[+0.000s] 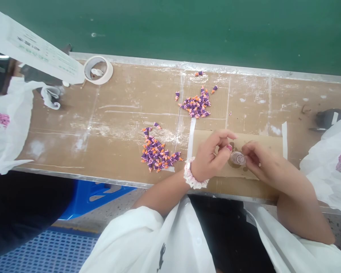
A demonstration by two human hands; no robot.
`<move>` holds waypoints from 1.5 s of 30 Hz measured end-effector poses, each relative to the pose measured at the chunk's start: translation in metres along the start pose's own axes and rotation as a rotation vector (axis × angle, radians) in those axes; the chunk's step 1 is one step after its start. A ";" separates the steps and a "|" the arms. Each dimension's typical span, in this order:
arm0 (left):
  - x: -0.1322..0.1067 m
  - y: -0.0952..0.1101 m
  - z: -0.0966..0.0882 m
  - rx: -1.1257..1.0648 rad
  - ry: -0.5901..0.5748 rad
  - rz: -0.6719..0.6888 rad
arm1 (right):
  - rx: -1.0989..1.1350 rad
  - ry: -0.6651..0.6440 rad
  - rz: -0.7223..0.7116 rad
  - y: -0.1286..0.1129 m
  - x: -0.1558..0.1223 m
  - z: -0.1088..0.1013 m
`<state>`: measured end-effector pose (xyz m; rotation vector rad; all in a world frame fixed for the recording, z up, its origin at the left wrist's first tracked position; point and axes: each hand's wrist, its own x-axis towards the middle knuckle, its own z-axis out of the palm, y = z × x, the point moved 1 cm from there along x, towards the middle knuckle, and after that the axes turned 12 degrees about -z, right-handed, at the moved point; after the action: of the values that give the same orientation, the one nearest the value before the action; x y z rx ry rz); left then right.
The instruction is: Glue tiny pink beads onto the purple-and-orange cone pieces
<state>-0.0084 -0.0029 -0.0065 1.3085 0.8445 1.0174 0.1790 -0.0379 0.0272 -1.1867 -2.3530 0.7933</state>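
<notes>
A small clear round cup (238, 158) stands on the brown cardboard sheet (255, 140) between my hands. On its left, my left hand (213, 153) is closed, with the index finger reaching past the thumb; a pink spot shows at the thumb tip. What those fingers hold, if anything, is too small to tell. My right hand (263, 163) is pinched just right of the cup, its fingertips at the rim and partly hidden. Two piles of little purple and orange figures lie to the left, a nearer pile (157, 151) and a farther pile (197, 105).
White tape roll (108, 74) and a white printed box (42, 53) are at the back left. Crumpled white sheets with pink bits lie at the left (17, 132) and right (326, 163) ends. A blue stool (102, 197) stands below the table edge, beside a dark-clothed leg.
</notes>
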 end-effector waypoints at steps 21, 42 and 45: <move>-0.003 -0.005 -0.007 -0.155 -0.101 -0.007 | 0.039 -0.089 -0.004 0.000 0.001 0.003; 0.012 0.028 -0.143 1.438 0.527 -0.578 | -0.121 0.049 -0.086 0.010 -0.008 0.004; 0.011 0.025 -0.145 1.565 0.371 -0.502 | -0.132 0.089 -0.070 0.010 -0.009 0.003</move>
<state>-0.1426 0.0582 0.0043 1.9452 2.3522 -0.0024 0.1885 -0.0413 0.0176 -1.1597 -2.3902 0.5580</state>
